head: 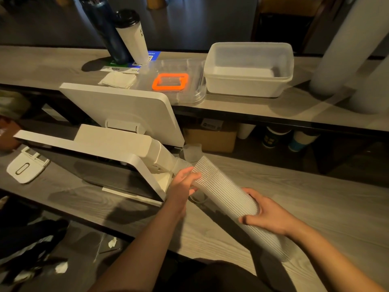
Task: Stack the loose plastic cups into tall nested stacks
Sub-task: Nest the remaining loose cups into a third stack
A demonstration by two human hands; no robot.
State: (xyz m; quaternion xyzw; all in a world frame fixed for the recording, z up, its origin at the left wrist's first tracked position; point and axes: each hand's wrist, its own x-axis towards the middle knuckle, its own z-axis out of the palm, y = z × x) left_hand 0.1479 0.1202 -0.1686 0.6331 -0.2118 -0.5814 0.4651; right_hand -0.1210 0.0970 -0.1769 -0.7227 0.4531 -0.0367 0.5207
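Observation:
A long nested stack of clear plastic cups (223, 186) lies slanted over the lower wooden counter (315, 203), its open end pointing up and left. My left hand (183, 182) grips the stack near that upper end. My right hand (267, 213) wraps round the stack lower down, thumb on top. Just past the stack's upper end a single clear cup (192, 152) stands on the counter. Another clear cup (181, 165) shows behind my left hand's fingers, partly hidden. Two tall white cup stacks (345, 47) rise at the far right on the upper shelf.
A white point-of-sale terminal (120, 127) stands left of my hands. The upper shelf carries a white plastic tub (248, 70), a clear lid with an orange ring (170, 81), a dark bottle (105, 28), a lidded paper cup (132, 36) and napkins (117, 80). A cardboard box (210, 138) and paper cups (273, 138) sit beneath.

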